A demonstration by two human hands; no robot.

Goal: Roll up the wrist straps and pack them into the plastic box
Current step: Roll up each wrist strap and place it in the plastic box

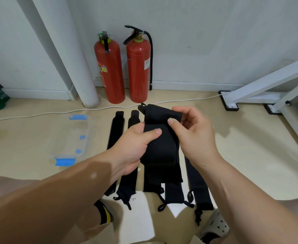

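Both hands hold one black strap [160, 147] up over the floor, in the middle of the view. The left hand [132, 147] grips its lower part. The thumb lies across the front and the fingers curl round behind. The right hand [195, 132] pinches the top part between the thumb and bent fingers, where the strap folds over. The loose end hangs down on the near side.

More straps [117, 131] lie flat on the floor under the hands. They lie side by side in a row, each running from far to near. The clear box [90, 131] with blue clips sits on the floor just left of the row.

Two red fire extinguishers [109, 71] stand by the far wall, beside a white pipe [70, 59]. A white cable [56, 112] runs across the floor between them and the straps.
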